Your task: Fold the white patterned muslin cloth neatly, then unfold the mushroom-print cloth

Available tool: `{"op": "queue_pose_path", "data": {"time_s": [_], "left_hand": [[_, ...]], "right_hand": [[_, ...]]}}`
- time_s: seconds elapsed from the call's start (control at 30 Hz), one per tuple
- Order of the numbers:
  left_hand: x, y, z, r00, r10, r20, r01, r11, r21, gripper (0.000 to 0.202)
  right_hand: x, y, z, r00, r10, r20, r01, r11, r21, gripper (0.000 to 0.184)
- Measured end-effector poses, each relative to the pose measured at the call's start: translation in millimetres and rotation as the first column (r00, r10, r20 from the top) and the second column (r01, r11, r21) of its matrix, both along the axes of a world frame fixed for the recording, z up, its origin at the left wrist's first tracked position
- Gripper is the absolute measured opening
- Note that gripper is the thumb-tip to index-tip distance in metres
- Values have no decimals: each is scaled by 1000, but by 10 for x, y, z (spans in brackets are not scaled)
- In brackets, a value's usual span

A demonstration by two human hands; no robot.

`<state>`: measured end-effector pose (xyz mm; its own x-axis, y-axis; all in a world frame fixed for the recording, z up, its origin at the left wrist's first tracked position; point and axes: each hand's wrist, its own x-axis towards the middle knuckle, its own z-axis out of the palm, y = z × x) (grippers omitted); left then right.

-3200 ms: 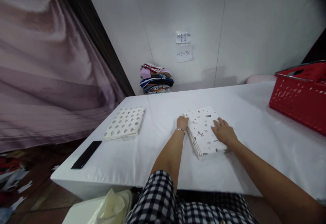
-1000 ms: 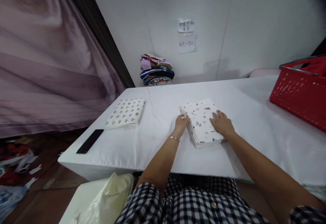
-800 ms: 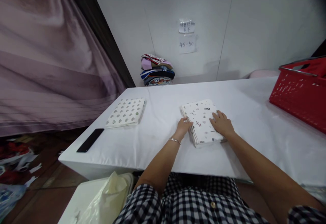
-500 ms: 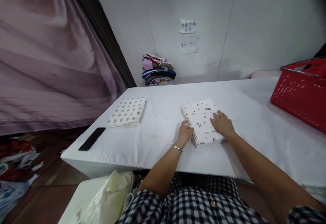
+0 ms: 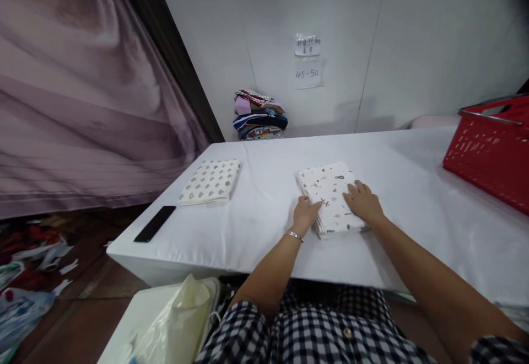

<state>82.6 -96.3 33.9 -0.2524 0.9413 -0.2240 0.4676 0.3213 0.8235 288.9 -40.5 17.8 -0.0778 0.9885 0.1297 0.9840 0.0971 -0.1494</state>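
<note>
A folded white cloth with small dark prints (image 5: 328, 190) lies on the white table (image 5: 264, 226) in front of me. My left hand (image 5: 306, 214) rests against the cloth's near left edge, fingers curled onto it. My right hand (image 5: 363, 203) lies flat on the cloth's right side, fingers stretched out. A second folded cloth with green and grey prints (image 5: 211, 180) sits apart at the table's left.
A black phone (image 5: 155, 223) lies near the table's left corner. A red basket (image 5: 491, 151) stands at the right. A stack of folded coloured fabrics (image 5: 258, 114) sits by the wall. A cream plastic bag (image 5: 173, 325) lies below the table.
My left hand has slid along the cloth's left edge toward me, from the far corner to the near part. My right hand has stayed flat on the cloth.
</note>
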Motion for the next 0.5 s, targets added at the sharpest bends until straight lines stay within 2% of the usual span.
{"op": "queue_pose_path", "data": {"time_s": [0.13,0.27,0.4,0.5], "left_hand": [[15,0,-56,998,-7,-69,10,999,41,47],[-4,-1,-57,995,-11,-99,13,1000,15,47],[-17,5,-44,995,-34,-97,35,999,-1,47],[-14,-11,-53,993,-51,-105,54,998,23,46]], "right_hand": [[0,-25,-22,1000,23,-2,-23,1000,14,51],[18,-2,-31,999,35,-10,-35,999,15,51],[45,28,69,998,21,-52,-24,998,-66,49],[-19,-110,129,995,78,-58,-83,992,-96,44]]}}
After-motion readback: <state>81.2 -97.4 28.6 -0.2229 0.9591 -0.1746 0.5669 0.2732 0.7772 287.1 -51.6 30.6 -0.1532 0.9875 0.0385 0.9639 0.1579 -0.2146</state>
